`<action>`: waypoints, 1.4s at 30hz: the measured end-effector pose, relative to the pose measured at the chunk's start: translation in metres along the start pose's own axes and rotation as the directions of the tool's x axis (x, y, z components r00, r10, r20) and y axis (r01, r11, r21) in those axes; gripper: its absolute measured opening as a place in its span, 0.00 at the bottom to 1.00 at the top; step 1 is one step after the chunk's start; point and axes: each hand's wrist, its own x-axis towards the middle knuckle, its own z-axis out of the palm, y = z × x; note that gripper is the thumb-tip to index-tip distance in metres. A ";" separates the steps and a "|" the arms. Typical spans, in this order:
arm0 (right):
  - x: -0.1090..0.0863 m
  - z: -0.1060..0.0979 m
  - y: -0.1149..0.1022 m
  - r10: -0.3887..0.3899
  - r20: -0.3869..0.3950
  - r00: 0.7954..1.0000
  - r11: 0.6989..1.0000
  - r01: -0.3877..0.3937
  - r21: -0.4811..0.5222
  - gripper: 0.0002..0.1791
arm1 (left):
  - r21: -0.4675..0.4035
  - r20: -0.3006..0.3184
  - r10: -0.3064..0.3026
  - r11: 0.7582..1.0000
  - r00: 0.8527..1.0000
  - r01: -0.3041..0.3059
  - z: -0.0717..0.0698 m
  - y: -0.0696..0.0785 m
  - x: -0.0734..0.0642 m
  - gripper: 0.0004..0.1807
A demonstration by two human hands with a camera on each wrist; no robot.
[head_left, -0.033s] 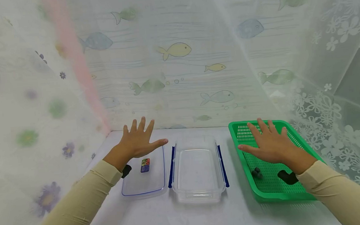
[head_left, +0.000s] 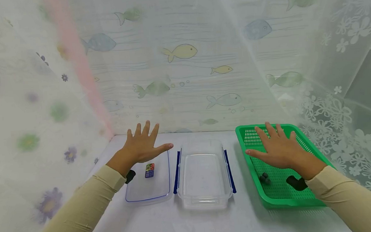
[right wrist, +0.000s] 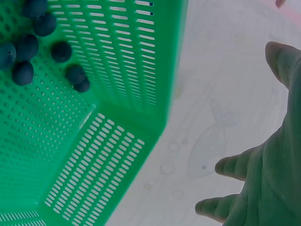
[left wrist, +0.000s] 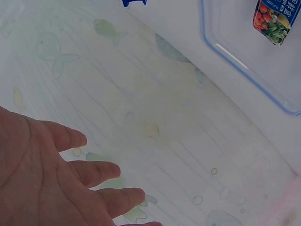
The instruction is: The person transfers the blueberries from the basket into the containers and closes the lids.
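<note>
Both hands are raised above the worktop (head_left: 244, 224) with fingers fanned out. The right hand (head_left: 280, 152) is over the green basket (head_left: 290, 203) in the head view, its grip spread, thumb pointing left. The dark, round berries (right wrist: 27, 47) lie loosely grouped on the basket's floor, toward its left side, nearer the person than that grip and well apart from it. The right wrist view shows the fingers apart from the basket's wall.

The left hand (head_left: 140, 148) also has its grip spread, thumb toward the middle. Below it is the clear lid (head_left: 161, 187) with a blue edge, lying on the worktop; the lid's printed label (head_left: 149, 170) sits near the palm in the head view, but the left wrist view shows the lid apart from the fingers. Between the two grips stands the clear container (head_left: 202, 176), blue latches folded out at its sides.
</note>
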 end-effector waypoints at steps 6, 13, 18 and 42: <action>0.000 0.003 0.002 0.006 0.005 1.000 1.000 -0.006 0.017 0.63 | -0.003 0.007 -0.002 1.000 1.000 0.002 -0.001 0.000 0.000 0.65; 0.001 0.003 0.006 0.005 0.003 1.000 1.000 -0.005 0.022 0.61 | -0.037 0.023 -0.015 0.999 1.000 0.015 0.003 -0.002 0.002 0.64; 0.001 0.002 0.010 0.009 0.010 1.000 0.999 -0.009 0.045 0.59 | -0.102 0.037 -0.001 0.995 0.999 0.005 0.012 -0.001 0.003 0.63; 0.014 0.024 0.039 -0.093 0.102 0.990 0.947 0.057 0.315 0.25 | -0.553 0.028 0.039 0.833 0.999 -0.017 0.068 0.031 0.009 0.43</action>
